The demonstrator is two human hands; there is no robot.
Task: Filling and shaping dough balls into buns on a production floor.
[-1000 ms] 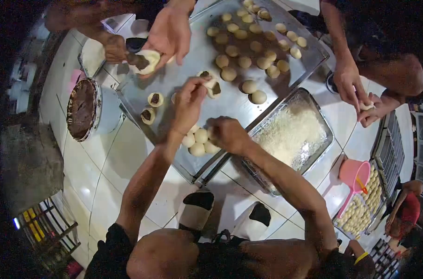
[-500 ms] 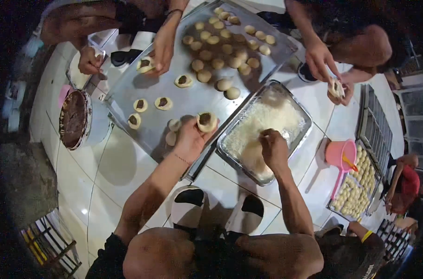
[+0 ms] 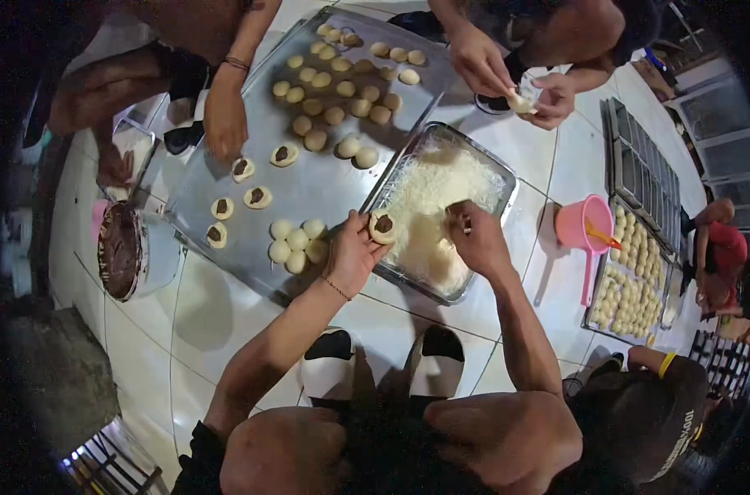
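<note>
Pale, soft-looking dough [image 3: 373, 237], a dark dab of filling [image 3: 384, 223] at its middle, sits in my left hand [image 3: 352, 256], the fingers closed about its left edge and its filled face turned up; I judge it light, supple and a little tacky, easily dented or torn, so I would cradle it from beneath and take it by the rim, keeping fingertips off the filling, which looks thick and likely to smear; my right hand [image 3: 482, 241] is to the right of it, over the shreds [image 3: 441, 181] in the tray [image 3: 512, 186], fingers curled in, though I cannot tell whether any shreds are pinched between them; the shreds look feather-light and loose, best taken in a pinch off the top; near my left fingers, on their left, plain balls [image 3: 297, 239] cluster on the sheet [image 3: 198, 194], probably springy and easiest to lift by the sides; farther left lie filled discs [image 3: 264, 202], a co-worker's hand [image 3: 226, 115] just beyond them; the tub [image 3: 159, 260] of dark paste [image 3: 119, 247] stands well apart, past those discs.
</note>
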